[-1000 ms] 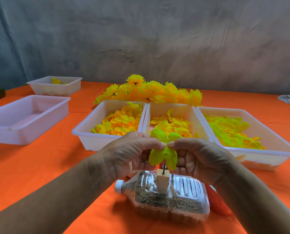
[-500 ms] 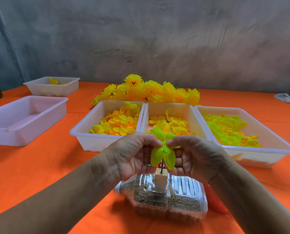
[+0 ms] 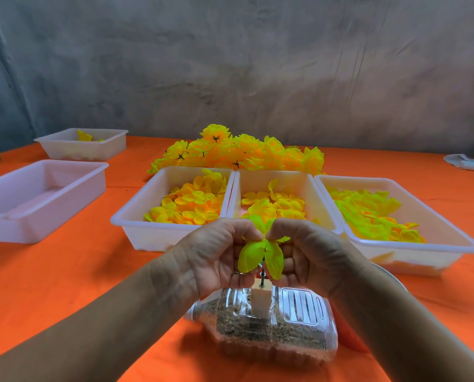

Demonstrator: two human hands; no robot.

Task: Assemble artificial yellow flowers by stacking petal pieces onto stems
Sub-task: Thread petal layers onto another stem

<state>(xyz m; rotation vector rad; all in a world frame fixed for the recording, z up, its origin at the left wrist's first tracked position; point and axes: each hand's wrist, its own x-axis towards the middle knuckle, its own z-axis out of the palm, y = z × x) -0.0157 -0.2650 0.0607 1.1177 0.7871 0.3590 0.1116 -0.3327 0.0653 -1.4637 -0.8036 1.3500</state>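
Observation:
A lime-yellow petal piece (image 3: 259, 255) hangs over a thin dark stem (image 3: 262, 277). The stem stands in a small white block (image 3: 261, 301) set on a sand-filled clear bottle (image 3: 269, 323) lying on its side. My left hand (image 3: 216, 257) and my right hand (image 3: 310, 255) pinch the petal piece at its centre from either side, thumbs and fingertips meeting on top. Behind my hands three white trays hold loose petals: the left tray (image 3: 136, 216), the middle tray (image 3: 296, 186) and the right tray (image 3: 412, 244).
A pile of finished yellow flowers (image 3: 238, 153) lies behind the trays. At the left stand a bare white tray (image 3: 37, 197) and a smaller tray (image 3: 84, 144) with a few petals. A white cloth (image 3: 467, 162) lies far right. The orange tablecloth (image 3: 64, 271) covers the table.
Both hands have lowered the petal piece slightly toward the stem and drawn closer together over its centre. The bottle and trays stay put.

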